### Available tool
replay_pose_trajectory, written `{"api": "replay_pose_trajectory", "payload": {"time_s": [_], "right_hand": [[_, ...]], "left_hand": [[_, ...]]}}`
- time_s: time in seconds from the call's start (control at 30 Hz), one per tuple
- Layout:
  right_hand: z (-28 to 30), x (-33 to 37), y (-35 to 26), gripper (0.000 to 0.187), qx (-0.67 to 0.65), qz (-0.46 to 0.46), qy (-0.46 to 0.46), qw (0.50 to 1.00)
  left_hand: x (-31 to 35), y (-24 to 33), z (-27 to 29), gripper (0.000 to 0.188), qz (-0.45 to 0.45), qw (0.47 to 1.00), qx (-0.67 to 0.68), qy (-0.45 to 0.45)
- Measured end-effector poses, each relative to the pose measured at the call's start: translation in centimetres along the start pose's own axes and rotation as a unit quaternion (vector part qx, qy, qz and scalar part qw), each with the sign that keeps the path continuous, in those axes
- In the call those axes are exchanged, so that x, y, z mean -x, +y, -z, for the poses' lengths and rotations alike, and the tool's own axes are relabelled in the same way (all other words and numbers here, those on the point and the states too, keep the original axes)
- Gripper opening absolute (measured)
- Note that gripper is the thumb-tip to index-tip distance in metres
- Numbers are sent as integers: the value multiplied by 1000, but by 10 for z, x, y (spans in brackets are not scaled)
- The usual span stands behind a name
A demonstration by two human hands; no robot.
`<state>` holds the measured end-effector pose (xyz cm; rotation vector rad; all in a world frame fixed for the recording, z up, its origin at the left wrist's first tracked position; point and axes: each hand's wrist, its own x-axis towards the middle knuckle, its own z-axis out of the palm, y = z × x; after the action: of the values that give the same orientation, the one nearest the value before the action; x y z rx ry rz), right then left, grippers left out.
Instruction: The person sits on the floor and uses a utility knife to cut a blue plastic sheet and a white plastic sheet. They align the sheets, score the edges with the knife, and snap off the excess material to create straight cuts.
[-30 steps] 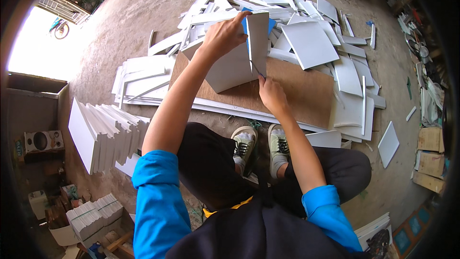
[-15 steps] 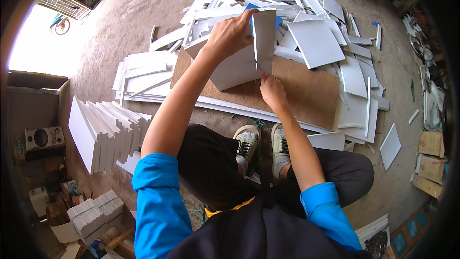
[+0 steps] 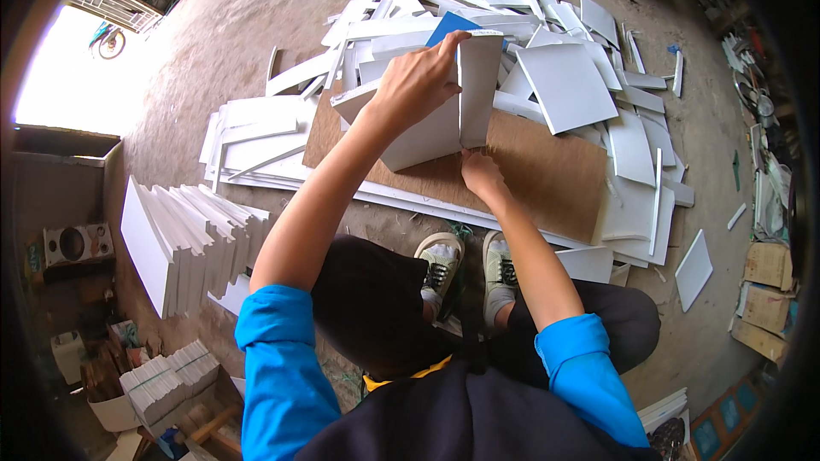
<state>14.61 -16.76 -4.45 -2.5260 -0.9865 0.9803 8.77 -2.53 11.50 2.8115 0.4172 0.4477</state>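
Note:
My left hand [image 3: 418, 85] grips the top of an upright white box-like piece made of panels [image 3: 479, 90], with the thumb and fingers closed around its edge. A narrow seam runs down between its faces. At the foot of that seam is my right hand [image 3: 483, 177], its fingers pinched together. A thin blade showed at those fingers a moment ago; now it is mostly hidden. The piece stands on a brown wooden board [image 3: 551, 175]. Behind it a blue sheet [image 3: 450, 27] sticks up.
Loose white panels and strips [image 3: 568, 90] lie heaped beyond the board. To the left stands a row of white panels [image 3: 184, 239] on edge. Bundled white pieces [image 3: 171, 380] sit lower left, and cardboard boxes [image 3: 769, 265] line the right side. My shoes [image 3: 440, 266] are just below the board.
My right hand has slid down the seam to the piece's lower edge. My left hand and the top of the piece sit slightly lower, and more of the blue sheet shows.

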Motion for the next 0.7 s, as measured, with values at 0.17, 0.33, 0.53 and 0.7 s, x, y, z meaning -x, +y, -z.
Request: {"api": "replay_pose_trajectory", "payload": {"time_s": [0.17, 0.33, 0.53, 0.7], "right_hand": [[-4, -6, -2, 50, -28, 31, 16, 999], [-29, -20, 14, 54, -60, -35, 24, 997], [-46, -2, 38, 54, -23, -18, 27, 999], [-54, 22, 41, 53, -9, -23, 35, 999]], "left_hand": [[1, 1, 1, 65, -10, 1000, 6, 3], [1, 10, -3, 62, 12, 999, -49, 15], [3, 8, -12, 62, 12, 988, -149, 46], [13, -17, -4, 53, 71, 991, -107, 25]]}}
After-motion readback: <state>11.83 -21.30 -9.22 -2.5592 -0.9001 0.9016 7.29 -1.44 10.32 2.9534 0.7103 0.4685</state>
